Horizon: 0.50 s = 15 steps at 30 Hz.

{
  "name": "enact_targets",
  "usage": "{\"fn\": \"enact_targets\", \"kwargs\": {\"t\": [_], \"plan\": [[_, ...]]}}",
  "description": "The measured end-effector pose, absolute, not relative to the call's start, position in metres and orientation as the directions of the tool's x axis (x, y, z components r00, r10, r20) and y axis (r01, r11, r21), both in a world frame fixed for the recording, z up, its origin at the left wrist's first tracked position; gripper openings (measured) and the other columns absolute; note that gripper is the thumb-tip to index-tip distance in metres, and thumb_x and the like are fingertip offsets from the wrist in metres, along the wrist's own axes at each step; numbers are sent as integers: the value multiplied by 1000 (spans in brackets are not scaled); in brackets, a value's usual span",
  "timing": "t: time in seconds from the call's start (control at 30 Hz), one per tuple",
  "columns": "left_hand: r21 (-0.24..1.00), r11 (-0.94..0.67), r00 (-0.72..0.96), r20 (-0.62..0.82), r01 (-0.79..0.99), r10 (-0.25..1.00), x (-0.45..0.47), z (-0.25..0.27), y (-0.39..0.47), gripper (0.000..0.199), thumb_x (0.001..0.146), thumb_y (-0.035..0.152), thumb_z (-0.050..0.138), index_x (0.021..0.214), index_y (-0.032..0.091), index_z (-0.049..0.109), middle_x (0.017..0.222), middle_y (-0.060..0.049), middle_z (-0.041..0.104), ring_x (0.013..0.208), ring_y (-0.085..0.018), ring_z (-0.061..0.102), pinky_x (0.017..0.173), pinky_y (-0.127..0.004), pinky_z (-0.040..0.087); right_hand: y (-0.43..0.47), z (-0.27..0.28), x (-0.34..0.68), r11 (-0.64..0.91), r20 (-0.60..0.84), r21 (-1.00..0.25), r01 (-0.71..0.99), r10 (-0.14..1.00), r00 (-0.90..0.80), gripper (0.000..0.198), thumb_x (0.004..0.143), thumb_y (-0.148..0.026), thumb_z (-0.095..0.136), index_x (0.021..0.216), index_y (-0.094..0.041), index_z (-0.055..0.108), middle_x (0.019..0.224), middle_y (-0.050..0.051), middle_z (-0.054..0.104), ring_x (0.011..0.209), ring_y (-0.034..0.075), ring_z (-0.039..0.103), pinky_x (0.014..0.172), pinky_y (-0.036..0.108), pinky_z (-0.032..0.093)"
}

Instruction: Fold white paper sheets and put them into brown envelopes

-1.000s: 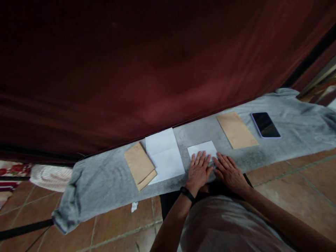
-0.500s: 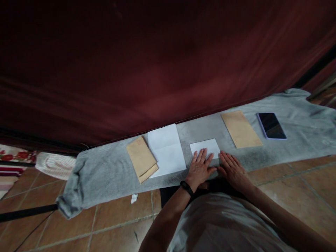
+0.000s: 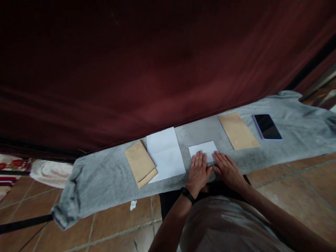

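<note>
A folded sheet of white paper (image 3: pixel 203 147) lies on the grey cloth in front of me. My left hand (image 3: pixel 198 170) rests flat on its near edge, fingers stretched out, with a black band on the wrist. Beside it my right hand (image 3: pixel 228 169) lies flat with fingers extended, its tips at the paper's near right corner. The thumbs almost meet. Left of the hands is an unfolded white sheet (image 3: pixel 168 155) with a crease across it. Brown envelopes (image 3: pixel 139 159) overlap that sheet's left side, and another brown envelope (image 3: pixel 238 131) lies to the right.
A phone (image 3: pixel 267 126) in a purple case lies on the right part of the grey cloth (image 3: pixel 102 182). A dark red curtain (image 3: pixel 157 77) hangs along the far edge. Below is a tiled floor (image 3: pixel 115 224) with a white scrap (image 3: pixel 133 204).
The whole view has shifted slightly. My right hand has moved a little inward along the paper's near edge, and my left hand still lies flat on the folded paper.
</note>
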<state>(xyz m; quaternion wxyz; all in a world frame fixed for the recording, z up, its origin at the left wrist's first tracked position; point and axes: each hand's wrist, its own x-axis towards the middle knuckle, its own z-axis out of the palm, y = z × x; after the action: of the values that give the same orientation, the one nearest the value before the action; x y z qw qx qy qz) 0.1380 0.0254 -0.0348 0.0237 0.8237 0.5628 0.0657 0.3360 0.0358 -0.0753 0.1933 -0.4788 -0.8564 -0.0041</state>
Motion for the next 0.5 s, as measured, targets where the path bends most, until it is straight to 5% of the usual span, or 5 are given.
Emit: {"fn": "enact_targets", "kwargs": {"t": [0.3, 0.5], "plan": [[264, -150, 128, 97, 953, 987, 138, -40, 22, 62, 104, 36, 40, 158, 6, 30, 167, -18, 29, 157, -26, 21, 127, -48, 28, 35, -75, 336, 536, 324, -163, 828, 822, -468, 67, 105, -36, 42, 164, -14, 19, 163, 15, 36, 147, 29, 42, 122, 50, 31], [709, 128, -216, 36, 693, 976, 142, -40, 43, 52, 97, 23, 49, 147, 10, 51, 167, -17, 27, 155, -30, 26, 127, -47, 26, 35, -77, 335, 529, 315, -170, 832, 829, -462, 66, 105, -34, 41, 164, -15, 17, 163, 15, 37, 147, 29, 42, 122, 50, 31]]}}
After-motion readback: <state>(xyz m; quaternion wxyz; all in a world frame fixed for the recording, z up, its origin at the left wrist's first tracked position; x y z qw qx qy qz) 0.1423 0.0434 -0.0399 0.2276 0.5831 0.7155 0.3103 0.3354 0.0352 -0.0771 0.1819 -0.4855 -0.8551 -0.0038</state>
